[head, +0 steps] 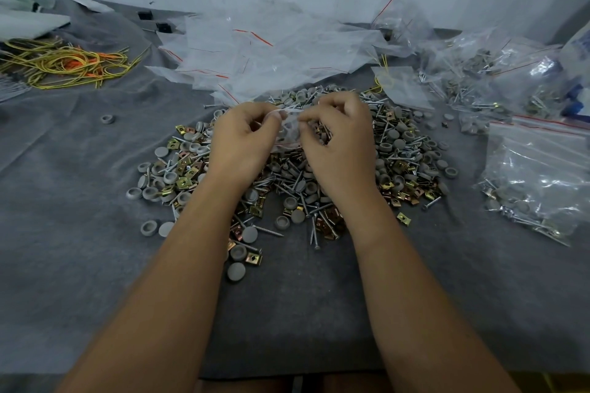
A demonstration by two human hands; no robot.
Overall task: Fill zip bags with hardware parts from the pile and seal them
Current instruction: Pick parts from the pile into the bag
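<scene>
Clear plastic, a small zip bag, pinched between left hand and right hand right above the pile of screws, caps and clips; it looks partly filled, hard to tell. A loose pinch could spill parts back onto the pile

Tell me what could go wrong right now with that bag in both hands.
1. The left hand and right hand pinch the small bag right above the pile; if a pinch slips, its parts could drop back in, and you would likely have to refill.
2. Its red zip edge faces down toward the pile, so an incomplete seal may let parts out.
3. Empty bags overlap the pile's far edge, so loose screws could slide under them unseen.
</scene>
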